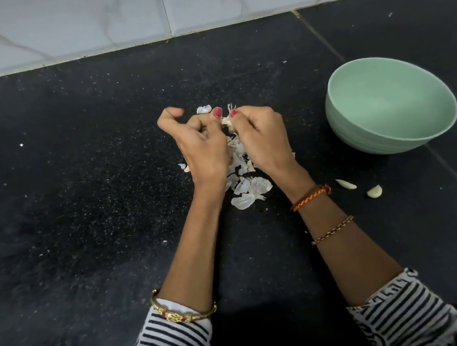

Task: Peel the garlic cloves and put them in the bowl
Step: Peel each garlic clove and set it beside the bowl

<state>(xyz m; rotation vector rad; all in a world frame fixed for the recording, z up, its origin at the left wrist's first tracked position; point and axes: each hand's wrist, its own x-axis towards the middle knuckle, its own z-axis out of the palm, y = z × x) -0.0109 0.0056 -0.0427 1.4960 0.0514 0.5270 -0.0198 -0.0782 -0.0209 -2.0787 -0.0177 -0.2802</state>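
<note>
Head view has you mid-peel: your left hand (202, 144) and right hand (260, 135) both pinch one garlic clove (227, 120) left of the empty green bowl (369, 134) (two peeled cloves (346, 184) lie just nearer you), so next strip its skin.

Left hand (202, 144): fingers curled, thumb tip pinching, index finger raised and hooked.
Right hand (260, 135): fingers curled, thumb pinching beside the left thumb.
Forearms: both extended forward, converging, wrists close together.
</note>
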